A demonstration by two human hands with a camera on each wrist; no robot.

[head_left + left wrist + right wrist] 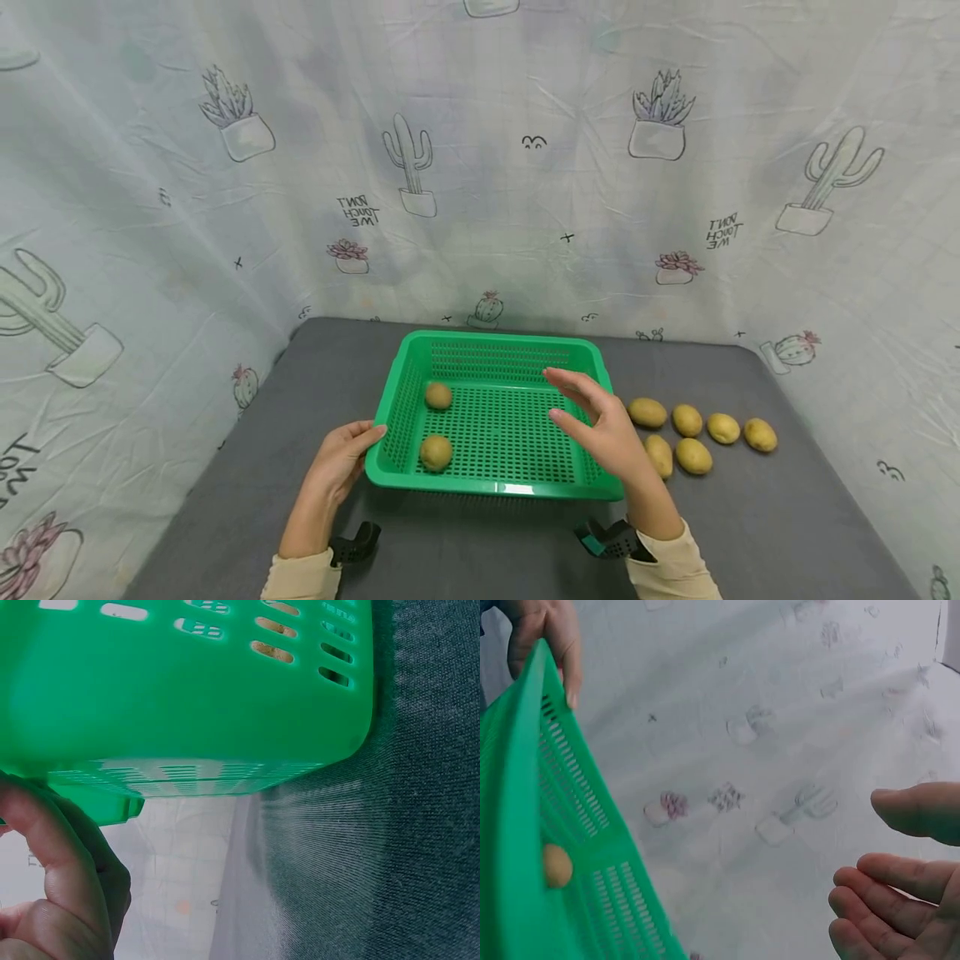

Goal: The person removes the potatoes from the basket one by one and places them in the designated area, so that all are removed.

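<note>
A green plastic basket (498, 489) with slotted walls stands on the grey table, two potatoes (436, 452) inside it at the left. My left hand (343, 458) grips the basket's left rim near its front corner, thumb on top and fingers curled beneath. Over the basket's right side hovers my right hand (603, 429), its thumb and fingers apart with nothing between them. From the right wrist view, the right hand (900, 892) shows spread from its thumb, and one potato (557, 865) is visible in the basket.
Several potatoes (693, 456) lie in two loose rows on the table (780, 525), right of the basket. A pale curtain (480, 208) printed with cacti hangs behind the table and along both sides.
</note>
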